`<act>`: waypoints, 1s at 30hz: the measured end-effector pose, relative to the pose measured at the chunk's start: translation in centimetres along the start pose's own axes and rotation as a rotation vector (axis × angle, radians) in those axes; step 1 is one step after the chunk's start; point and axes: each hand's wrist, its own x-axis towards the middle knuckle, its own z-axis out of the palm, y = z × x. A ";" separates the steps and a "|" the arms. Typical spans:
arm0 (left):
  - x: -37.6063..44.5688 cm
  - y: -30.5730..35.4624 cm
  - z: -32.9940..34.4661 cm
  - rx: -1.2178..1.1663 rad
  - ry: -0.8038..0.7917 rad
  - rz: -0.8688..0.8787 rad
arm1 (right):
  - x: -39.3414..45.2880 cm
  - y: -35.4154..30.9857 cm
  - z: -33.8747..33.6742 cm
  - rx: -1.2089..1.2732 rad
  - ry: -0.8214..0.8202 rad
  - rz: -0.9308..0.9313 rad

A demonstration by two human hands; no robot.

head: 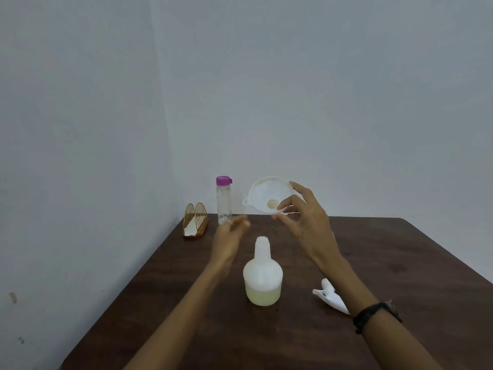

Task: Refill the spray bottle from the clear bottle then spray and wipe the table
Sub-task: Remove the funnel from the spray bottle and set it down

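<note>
The right hand pinches a white funnel by its rim, spout pointing back toward the camera, bowl tilted. The spray bottle stands upright on the desk below and just nearer than that grip, neck open and its long axis vertical, so the funnel must tip upright and come down. The left hand, blurred, loosely open and empty, is just short of the clear bottle. The sprayer head lies under the right forearm.
</note>
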 end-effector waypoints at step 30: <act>8.6 -0.8 1.4 -0.021 -0.091 0.267 | 7.1 6.6 6.5 0.693 -0.431 0.606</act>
